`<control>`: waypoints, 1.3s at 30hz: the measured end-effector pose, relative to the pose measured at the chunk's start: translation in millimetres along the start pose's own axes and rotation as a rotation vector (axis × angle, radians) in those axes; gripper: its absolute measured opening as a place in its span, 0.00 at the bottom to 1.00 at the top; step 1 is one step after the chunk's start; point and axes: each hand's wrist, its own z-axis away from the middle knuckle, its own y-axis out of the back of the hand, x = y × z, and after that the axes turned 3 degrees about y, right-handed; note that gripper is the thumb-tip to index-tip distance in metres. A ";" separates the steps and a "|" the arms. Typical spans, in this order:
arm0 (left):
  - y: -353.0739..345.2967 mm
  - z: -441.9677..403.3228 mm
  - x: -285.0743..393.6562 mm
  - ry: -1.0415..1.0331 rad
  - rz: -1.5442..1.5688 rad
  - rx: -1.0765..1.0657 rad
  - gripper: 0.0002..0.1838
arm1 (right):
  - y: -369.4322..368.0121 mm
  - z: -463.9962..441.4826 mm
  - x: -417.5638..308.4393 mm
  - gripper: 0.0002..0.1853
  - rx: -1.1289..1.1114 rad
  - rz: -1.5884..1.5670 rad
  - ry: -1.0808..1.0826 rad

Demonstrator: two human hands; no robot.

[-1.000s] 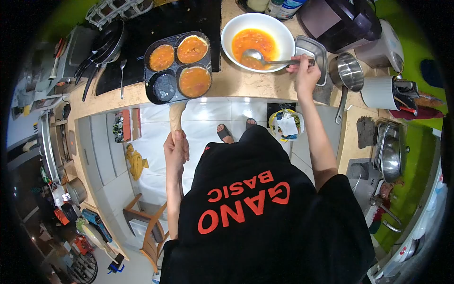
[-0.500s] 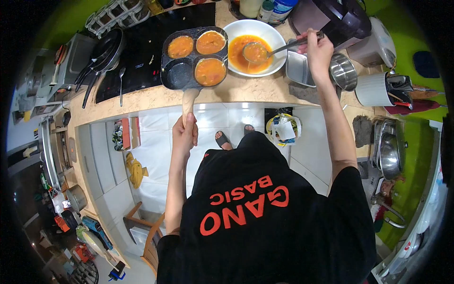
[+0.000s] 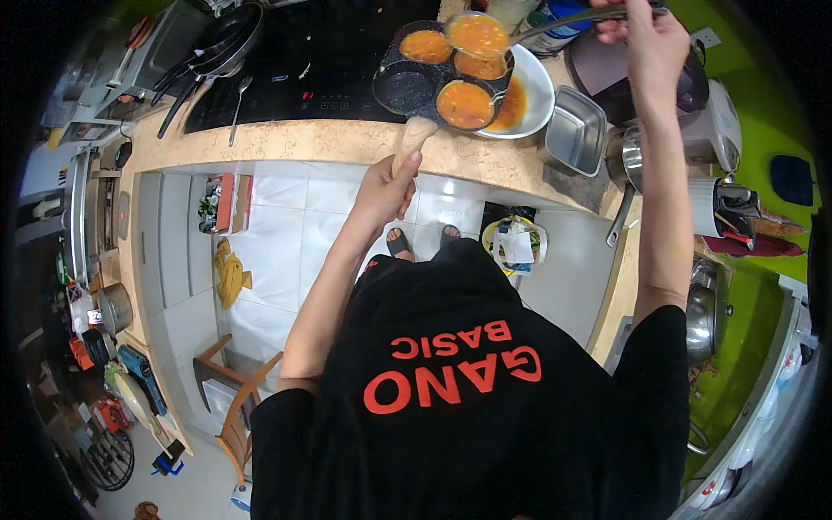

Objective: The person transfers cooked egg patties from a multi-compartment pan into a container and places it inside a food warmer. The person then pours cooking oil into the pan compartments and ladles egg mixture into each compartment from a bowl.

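My left hand (image 3: 387, 192) is wrapped round the pale wooden handle (image 3: 414, 137) of a dark four-cup frying pan (image 3: 406, 89). Three of its cups hold an orange egg-like mixture (image 3: 465, 105); the front left cup shows bare black. The pan overlaps a white bowl (image 3: 539, 91), covering much of the same orange liquid inside. Up at the top right, my right hand (image 3: 650, 43) grips the long handle of a ladle (image 3: 568, 22). The ladle's bowl, full of orange mixture, hangs over the far right cup and partly hides it.
A black induction hob (image 3: 299, 65) spans the left of the counter, with a fork (image 3: 239, 108) and stacked frying pans (image 3: 227, 43). To the right are a rectangular metal container (image 3: 576, 130), a steel saucepan (image 3: 626, 160) and a dark appliance (image 3: 598, 74). A wooden chair (image 3: 238, 407) stands below left.
The ladle has come up out of the bowl, full, and is now above the pan's far right cup. My left hand has brought the pan rightward, partly over the bowl. The view has shifted.
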 end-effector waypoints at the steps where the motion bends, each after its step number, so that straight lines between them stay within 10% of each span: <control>1: -1.6 0.1 2.2 0.001 0.002 0.002 0.24 | -8.7 4.6 -2.5 0.14 -0.023 -0.038 -0.009; 7: -6.2 4.8 14.9 -0.007 0.033 -0.038 0.24 | -54.7 61.2 33.1 0.13 -0.212 -0.116 0.052; 14: -1.6 9.6 21.4 -0.024 0.039 -0.033 0.23 | -51.8 96.4 14.5 0.05 -0.371 0.207 0.906; 17: 0.8 11.1 22.1 -0.023 0.028 -0.017 0.23 | -46.3 103.9 -0.8 0.06 -0.374 0.203 0.923; 31: 33.2 11.7 -8.3 0.003 0.060 0.099 0.20 | -106.6 152.7 35.9 0.10 0.306 -0.702 -0.312; 39: 53.1 17.7 -21.0 0.008 0.082 0.184 0.20 | -11.2 141.5 112.0 0.10 0.284 -0.047 -0.067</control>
